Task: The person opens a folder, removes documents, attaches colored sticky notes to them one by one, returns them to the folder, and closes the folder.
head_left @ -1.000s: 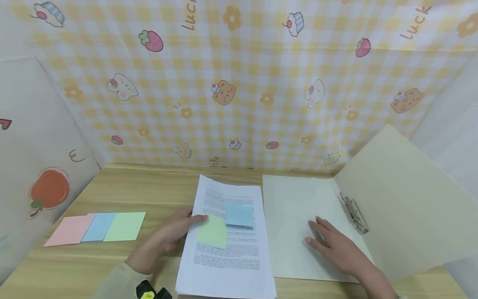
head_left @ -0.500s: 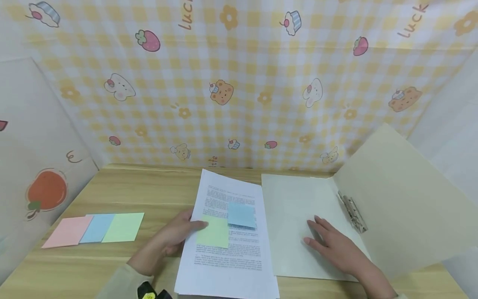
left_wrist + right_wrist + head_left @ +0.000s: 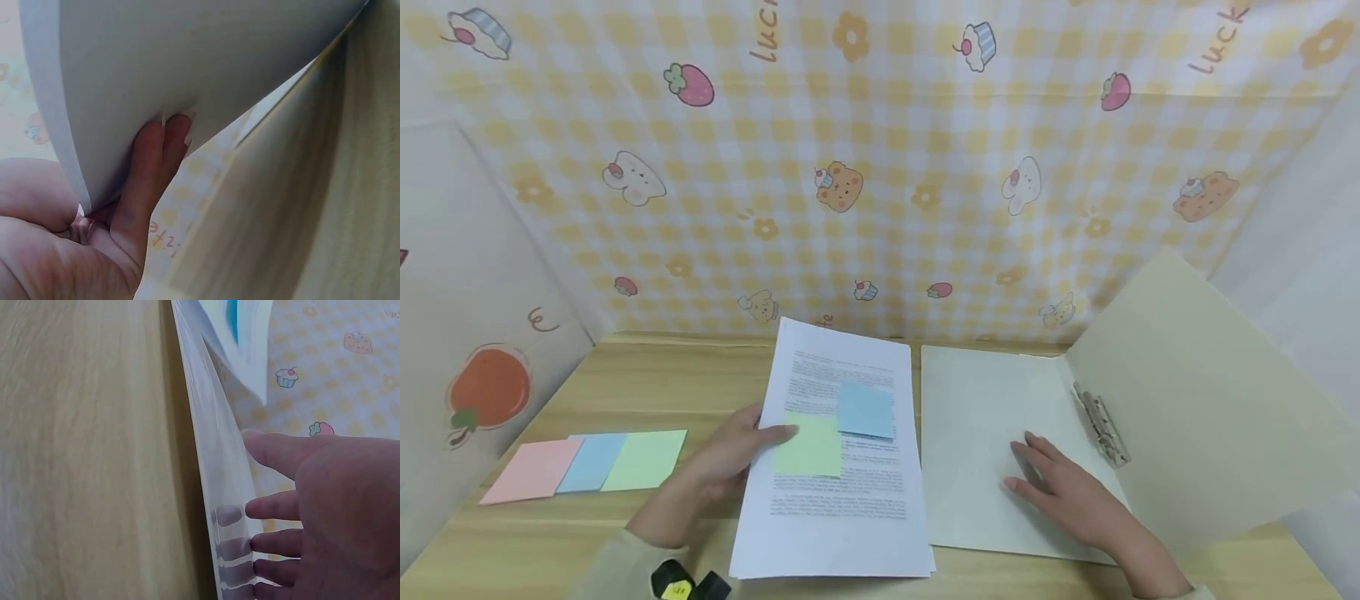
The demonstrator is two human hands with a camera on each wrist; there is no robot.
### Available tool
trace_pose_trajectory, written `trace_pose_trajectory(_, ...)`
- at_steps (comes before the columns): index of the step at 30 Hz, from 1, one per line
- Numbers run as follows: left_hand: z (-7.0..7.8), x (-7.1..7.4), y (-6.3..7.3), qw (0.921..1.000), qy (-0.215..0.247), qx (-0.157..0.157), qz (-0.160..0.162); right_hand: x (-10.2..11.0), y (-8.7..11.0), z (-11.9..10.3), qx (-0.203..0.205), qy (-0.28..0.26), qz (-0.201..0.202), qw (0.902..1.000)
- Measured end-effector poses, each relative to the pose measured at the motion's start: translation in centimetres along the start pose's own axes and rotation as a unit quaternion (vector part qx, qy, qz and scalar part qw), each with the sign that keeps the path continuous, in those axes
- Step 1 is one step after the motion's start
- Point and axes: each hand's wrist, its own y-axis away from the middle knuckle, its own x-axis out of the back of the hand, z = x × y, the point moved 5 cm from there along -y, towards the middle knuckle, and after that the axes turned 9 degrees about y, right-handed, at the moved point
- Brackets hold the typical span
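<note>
My left hand (image 3: 722,454) grips the left edge of a stack of printed paper (image 3: 842,533), thumb on top and fingers behind. In the left wrist view those fingers (image 3: 147,162) lie against the underside of the paper, which is lifted and tilted over the table. A green sticky note (image 3: 808,454) and a blue sticky note (image 3: 867,410) lie on the top page. To the right, my right hand (image 3: 1067,492) rests with its fingers fairly straight on the inside of an open file folder (image 3: 970,400). The fingertips touch its glossy surface in the right wrist view.
The folder's cover (image 3: 1210,417) stands raised at the right, with a metal clip (image 3: 1101,425) by the fold. Pink (image 3: 535,471), blue (image 3: 591,462) and green (image 3: 643,460) note pads overlap on the left of the wooden table (image 3: 677,375). A checked cloth (image 3: 887,233) hangs behind.
The left hand has raised the paper stack and shifted it slightly left, away from the folder. The right hand has stayed in place on the folder.
</note>
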Motion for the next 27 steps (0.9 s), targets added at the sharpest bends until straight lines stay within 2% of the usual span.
trace_pose_trajectory(11,1.9,1.0,1.1,0.9998,-0.004,-0.002,0.02,0.0,0.2,-0.4,0.009,0.005,0.012,0.9999)
trace_pose_trajectory(16,2.1,1.3,1.3,0.9998,0.004,-0.004,0.018,0.0,0.2,-0.8,0.013,0.007,0.012,0.9998)
trace_pose_trajectory(21,1.2,0.2,0.7,0.9996,0.028,0.004,-0.008,-0.1,0.1,-1.2,0.011,-0.01,-0.003,0.9999)
trace_pose_trajectory(27,-0.5,-2.0,-0.9,0.9988,0.048,0.008,-0.01,-0.1,-0.2,-1.5,-0.015,-0.056,0.014,0.9982)
